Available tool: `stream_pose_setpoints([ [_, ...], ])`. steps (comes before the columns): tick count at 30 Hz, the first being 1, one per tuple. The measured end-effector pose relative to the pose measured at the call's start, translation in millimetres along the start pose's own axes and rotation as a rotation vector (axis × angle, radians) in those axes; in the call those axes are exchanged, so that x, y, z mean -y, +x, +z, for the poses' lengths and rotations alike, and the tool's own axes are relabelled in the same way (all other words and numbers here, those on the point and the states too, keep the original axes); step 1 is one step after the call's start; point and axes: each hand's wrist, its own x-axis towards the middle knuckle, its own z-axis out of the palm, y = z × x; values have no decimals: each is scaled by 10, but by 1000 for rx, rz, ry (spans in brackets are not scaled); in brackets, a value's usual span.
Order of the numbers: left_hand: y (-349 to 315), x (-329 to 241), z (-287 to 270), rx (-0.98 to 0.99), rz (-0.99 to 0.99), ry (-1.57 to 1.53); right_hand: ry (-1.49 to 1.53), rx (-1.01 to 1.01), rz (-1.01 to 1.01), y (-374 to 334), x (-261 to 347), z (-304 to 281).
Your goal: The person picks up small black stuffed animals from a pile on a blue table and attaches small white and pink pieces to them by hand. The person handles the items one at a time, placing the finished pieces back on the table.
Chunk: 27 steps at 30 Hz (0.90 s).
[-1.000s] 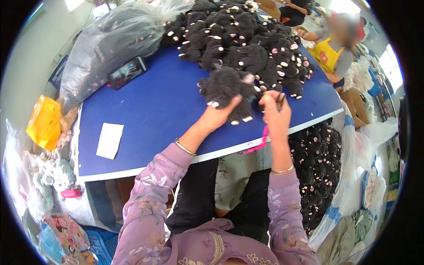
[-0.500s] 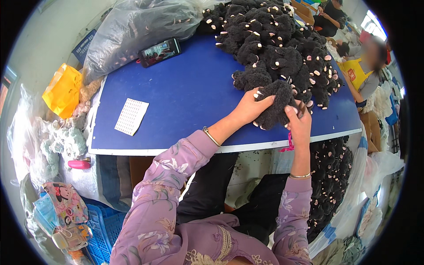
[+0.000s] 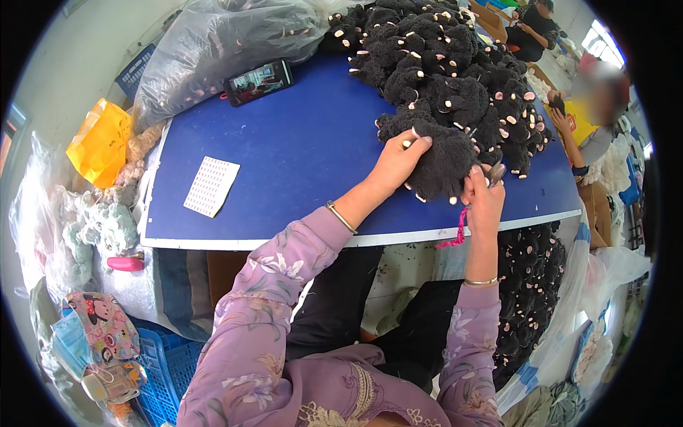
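Over the right part of the blue table I have a fluffy black plush toy (image 3: 445,162) with small pale tips. My left hand (image 3: 400,162) is closed on its left side, thumb on top. At the toy's lower right edge my right hand (image 3: 484,203) is closed round small metal thread snips (image 3: 495,174), whose shape is partly hidden by the fingers. Those fingertips touch the plush. A pink braided cord (image 3: 459,231) dangles below the right hand. Just behind the toy rises a big heap of similar black plush toys (image 3: 455,99).
On the table (image 3: 284,164) lie a phone (image 3: 257,82) and a printed sheet (image 3: 212,186). A large plastic bag (image 3: 220,53) fills the far left. A yellow bag (image 3: 99,146) and blue crate (image 3: 167,363) stand left. More black toys (image 3: 530,285) sit below right. A co-worker (image 3: 590,121) sits beyond.
The plush toy has turned and now shows a broader side. My left hand has shifted slightly left, and the pink cord has swung left. The co-worker's hand has come up holding something dark.
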Motion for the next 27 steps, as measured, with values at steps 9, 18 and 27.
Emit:
stream_pose_setpoints([
  [9, -81, 144, 60, 372, 109, 133, -3, -24, 1, 131, -144, -283],
  [18, -33, 104, 10, 232, 46, 155, -294, 214, 186, -26, -19, -138],
  [27, 80, 68, -146, 102, 18, -158, -66, 55, 110, 25, 53, -126],
])
